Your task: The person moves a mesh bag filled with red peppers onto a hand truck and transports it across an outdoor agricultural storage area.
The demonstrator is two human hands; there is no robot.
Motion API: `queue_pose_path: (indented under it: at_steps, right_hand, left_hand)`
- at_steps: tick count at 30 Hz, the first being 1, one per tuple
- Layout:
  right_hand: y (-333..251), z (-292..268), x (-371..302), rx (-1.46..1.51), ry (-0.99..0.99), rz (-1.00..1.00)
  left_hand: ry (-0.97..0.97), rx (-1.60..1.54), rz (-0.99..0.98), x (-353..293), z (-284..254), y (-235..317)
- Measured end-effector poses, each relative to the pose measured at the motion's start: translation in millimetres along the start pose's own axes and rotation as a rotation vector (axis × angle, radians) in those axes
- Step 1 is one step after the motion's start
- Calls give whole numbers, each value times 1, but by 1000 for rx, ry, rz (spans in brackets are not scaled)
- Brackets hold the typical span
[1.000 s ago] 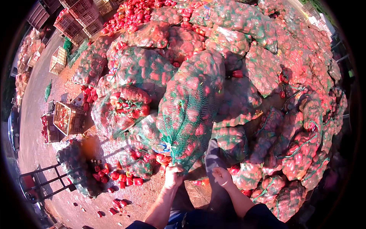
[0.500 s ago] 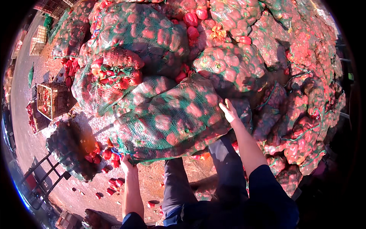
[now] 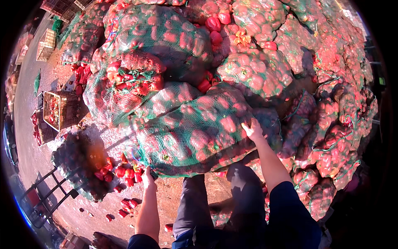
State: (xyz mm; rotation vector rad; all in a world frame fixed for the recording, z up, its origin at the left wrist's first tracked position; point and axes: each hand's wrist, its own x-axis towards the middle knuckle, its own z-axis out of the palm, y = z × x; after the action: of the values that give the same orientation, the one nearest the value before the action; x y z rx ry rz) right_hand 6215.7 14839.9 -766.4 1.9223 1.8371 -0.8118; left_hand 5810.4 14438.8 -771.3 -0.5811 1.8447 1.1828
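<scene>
Since a moment ago, the big green net sack of red peppers (image 3: 195, 133) has tipped over from standing up to lying flat across the person's front, near the big pile of sacks (image 3: 290, 62), so it looks half lifted. Left hand (image 3: 148, 179) is clenched on the sack's near left end. Right hand (image 3: 253, 129) has bent fingers gripping the net at its far right end.

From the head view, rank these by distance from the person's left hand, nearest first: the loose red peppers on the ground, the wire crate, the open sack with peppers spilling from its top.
Measured from the left hand, which grips the big mesh sack:
1. Loose red peppers, just left of it on the ground.
2. Open sack, up above it in the pile.
3. Wire crate, far left on the ground.
</scene>
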Motion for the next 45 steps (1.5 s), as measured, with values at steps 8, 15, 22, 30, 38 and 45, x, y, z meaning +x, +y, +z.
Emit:
queue_pose_path:
  at_steps: [8,15,22,30,38,45]
  right_hand:
    - [52,32,62,141,7,-26]
    - [34,22,57,197,-42,-50]
    - [65,40,42,183,66,-88]
    - [129,79,-1,252,69,-238]
    - [90,72,9,169,-38,-167]
    - [118,84,25,204,-8,-163]
  left_hand:
    - [79,246,148,-2,19,-38]
    - [134,122,14,-11,33,-57]
    - [-48,772,226,10,0,-52]
    - [-396,897,124,2,-19,-20]
    - [-749,1057,206,36,-66,7]
    - [-109,513,429,75,-75,-80]
